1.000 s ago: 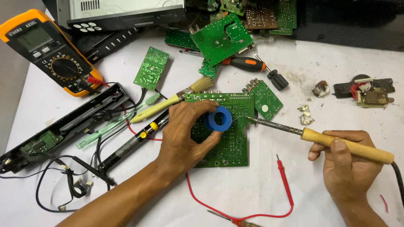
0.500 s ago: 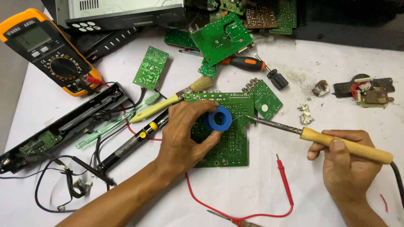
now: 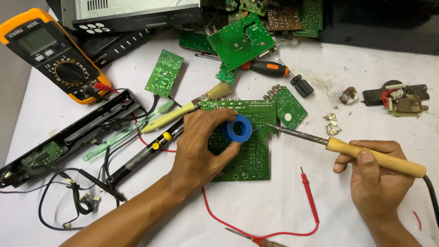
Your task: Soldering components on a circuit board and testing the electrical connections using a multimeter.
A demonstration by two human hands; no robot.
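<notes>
Part of the board (image 3: 249, 151) is hidden by the left hand (image 3: 201, 146); the iron's cord (image 3: 432, 194) is cut off at the right edge.

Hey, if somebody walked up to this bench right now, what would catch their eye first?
Probably the blue spool pinched in the left hand over the big green board at centre. Next, the soldering iron with its wooden handle in the right hand, tip pointing at the board's right edge. The orange multimeter at top left also stands out against the white table.
</notes>
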